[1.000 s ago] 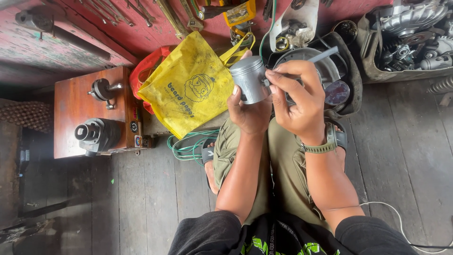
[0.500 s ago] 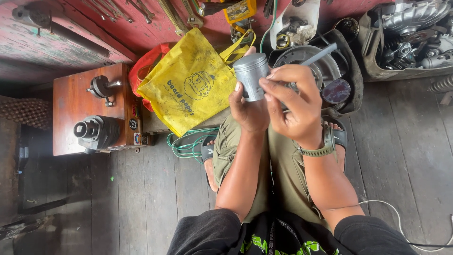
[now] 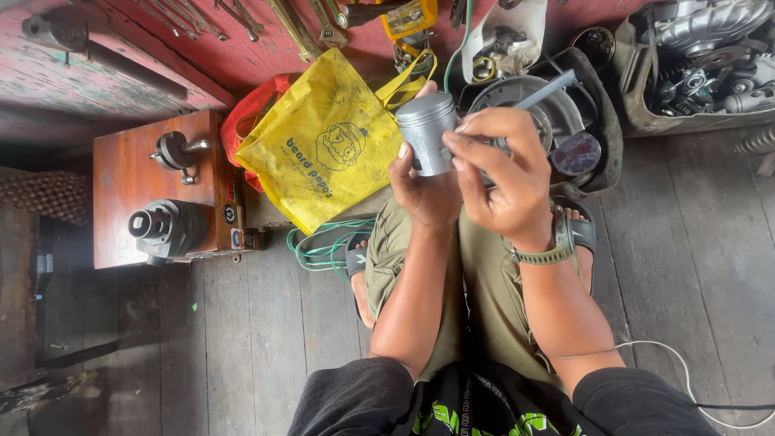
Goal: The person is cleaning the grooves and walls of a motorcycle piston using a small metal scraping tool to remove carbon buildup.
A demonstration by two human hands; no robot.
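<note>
My left hand [image 3: 428,190] grips a grey metal piston [image 3: 426,132] from below, holding it upright in front of me over my knees. My right hand [image 3: 504,173] is curled against the piston's right side, its fingers pinching a thin grey tool [image 3: 549,87] whose handle slants up to the right. The tool's tip is hidden behind my fingers at the piston. A green watch [image 3: 549,252] is on my right wrist.
A yellow bag [image 3: 323,153] lies over a red one just left of the piston. On a wooden box [image 3: 129,173] at left sit a finned cylinder [image 3: 165,228] and a crank part [image 3: 173,149]. A dark basin [image 3: 597,105] and a parts tray [image 3: 702,56] lie beyond. Wrenches [image 3: 291,24] hang above.
Both hands with the piston have shifted slightly down and left in view. My right hand has turned a little, so the tool's handle points more up to the right.
</note>
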